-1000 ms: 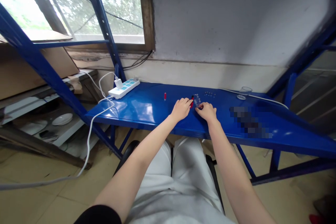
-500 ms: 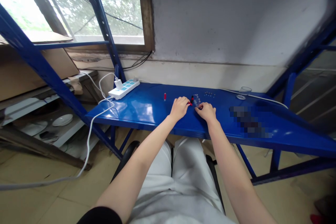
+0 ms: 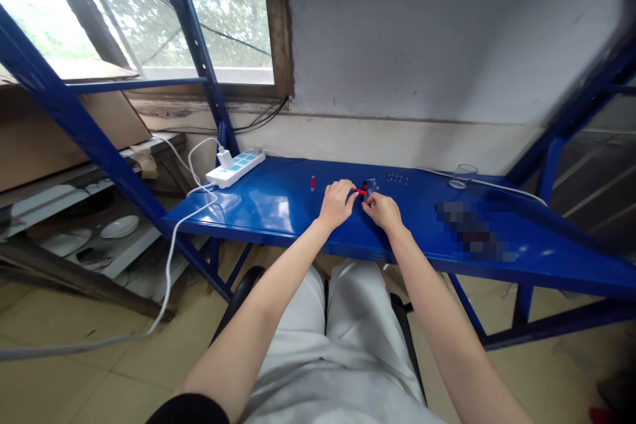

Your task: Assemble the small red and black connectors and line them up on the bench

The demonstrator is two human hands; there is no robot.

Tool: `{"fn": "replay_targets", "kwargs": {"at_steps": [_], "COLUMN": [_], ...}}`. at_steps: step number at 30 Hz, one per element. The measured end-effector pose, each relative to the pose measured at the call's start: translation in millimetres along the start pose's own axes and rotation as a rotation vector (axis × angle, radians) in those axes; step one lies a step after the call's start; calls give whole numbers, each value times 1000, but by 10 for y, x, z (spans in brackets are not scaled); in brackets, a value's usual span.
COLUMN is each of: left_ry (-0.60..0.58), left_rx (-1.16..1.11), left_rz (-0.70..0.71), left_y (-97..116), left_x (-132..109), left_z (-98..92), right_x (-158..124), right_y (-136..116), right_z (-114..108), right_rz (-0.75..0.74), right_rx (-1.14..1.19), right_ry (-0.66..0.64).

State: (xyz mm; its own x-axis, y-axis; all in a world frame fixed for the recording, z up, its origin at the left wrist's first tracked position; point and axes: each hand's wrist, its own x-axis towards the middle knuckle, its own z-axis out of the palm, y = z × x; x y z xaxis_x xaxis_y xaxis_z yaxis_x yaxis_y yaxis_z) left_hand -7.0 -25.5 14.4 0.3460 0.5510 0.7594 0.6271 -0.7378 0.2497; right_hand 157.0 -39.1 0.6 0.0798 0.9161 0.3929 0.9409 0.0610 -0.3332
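My left hand (image 3: 338, 204) is closed, its thumb and fingertips pinching a thin red piece (image 3: 360, 192) that points to the right. Close beside it, my right hand (image 3: 383, 211) has its thumb and forefinger drawn together near the tip of that piece; what they grip is too small and partly hidden. Just behind my right fingers lies a small clear plastic item (image 3: 371, 184) with a dark and red part at its left side. A short red cylinder with a pale end (image 3: 313, 183) stands to the left on the blue table (image 3: 248, 202).
Several tiny metal pieces (image 3: 398, 179) lie behind my right hand. Farther right are a clear glass cup (image 3: 462, 175) and a pixelated dark object (image 3: 470, 230). A white power strip (image 3: 236, 168) with a plugged-in charger sits at the left end, its cable hanging off the table.
My right hand has moved left, closer to my left hand. The red piece in my left hand has risen slightly and shows more plainly between both hands.
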Motion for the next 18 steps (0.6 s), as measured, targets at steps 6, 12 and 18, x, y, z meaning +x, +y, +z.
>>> {"fn": "replay_targets", "kwargs": {"at_steps": [6, 12, 18], "left_ry": [-20, -105, -181], "left_rx": [0, -26, -63], "left_rz": [-3, 71, 135], "left_y": [11, 45, 35], "left_x": [1, -11, -20], "left_z": [-24, -32, 20], "right_x": [-18, -29, -38], "right_y": [-25, -36, -63], "right_z": [-14, -23, -72], "right_rz": [-17, -26, -18], "right_rx": [-3, 20, 83], "right_ry": [-14, 17, 56]}}
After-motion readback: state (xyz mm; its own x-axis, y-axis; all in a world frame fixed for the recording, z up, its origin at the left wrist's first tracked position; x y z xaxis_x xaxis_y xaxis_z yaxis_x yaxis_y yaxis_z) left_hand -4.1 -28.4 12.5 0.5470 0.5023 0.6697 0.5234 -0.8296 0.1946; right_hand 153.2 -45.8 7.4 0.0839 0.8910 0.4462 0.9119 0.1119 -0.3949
